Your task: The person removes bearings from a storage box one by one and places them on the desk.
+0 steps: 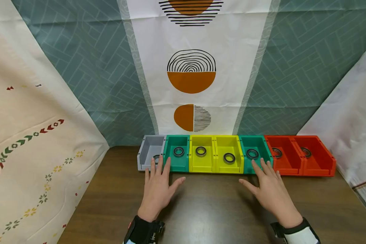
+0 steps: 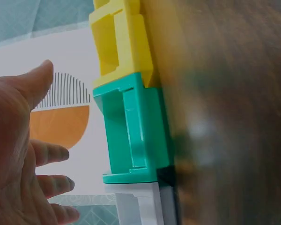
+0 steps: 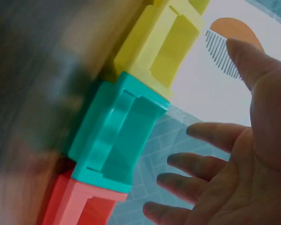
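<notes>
Side by side in a row stand a grey bin (image 1: 150, 149), a green bin (image 1: 174, 166), two yellow bins (image 1: 201, 164), a second green bin (image 1: 247, 167) and two red bins (image 1: 320, 166). Each holds one ring-shaped bearing, such as the bearing (image 1: 178, 151) in the left green bin. My left hand (image 1: 158, 191) hovers in front of the grey and left green bins, fingers spread, holding nothing; its fingertips partly hide the grey bin's bearing. Fingers spread too, my right hand (image 1: 269, 193) is over the table before the right green and red bins, also holding nothing.
The bins stand at the back edge of a brown wooden table (image 1: 213, 210). Behind them hangs a green and white cloth (image 1: 189, 117) with orange shapes. A cream patterned cloth (image 1: 48, 135) is at the left, a white cloth (image 1: 353, 118) at the right.
</notes>
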Demonstrator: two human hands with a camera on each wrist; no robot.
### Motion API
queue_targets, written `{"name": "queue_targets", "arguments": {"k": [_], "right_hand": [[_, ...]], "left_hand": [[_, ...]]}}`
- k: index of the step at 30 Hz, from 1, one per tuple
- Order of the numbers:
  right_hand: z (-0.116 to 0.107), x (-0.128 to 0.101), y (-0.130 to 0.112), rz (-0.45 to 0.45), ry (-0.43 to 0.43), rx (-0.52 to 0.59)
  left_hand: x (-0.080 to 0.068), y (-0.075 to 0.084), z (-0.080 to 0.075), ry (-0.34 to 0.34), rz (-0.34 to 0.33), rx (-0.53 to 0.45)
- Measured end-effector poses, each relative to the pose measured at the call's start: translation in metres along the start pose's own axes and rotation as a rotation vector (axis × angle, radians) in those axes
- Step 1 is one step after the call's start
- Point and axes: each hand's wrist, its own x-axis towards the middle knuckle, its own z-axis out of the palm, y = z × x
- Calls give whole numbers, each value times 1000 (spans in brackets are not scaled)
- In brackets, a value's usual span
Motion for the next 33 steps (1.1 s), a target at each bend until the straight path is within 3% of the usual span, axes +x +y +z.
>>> {"name": "queue_targets", "arguments": {"k": [10,28,33], "right_hand": [[-2,21,-15,31,38,105],[17,62,-15,162,7,177],[22,67,-12,159,81,178]], "left_hand": [[3,7,-3,31,38,-110],[4,14,-1,35,58,-122],[5,12,-2,44,56,-139]]}}
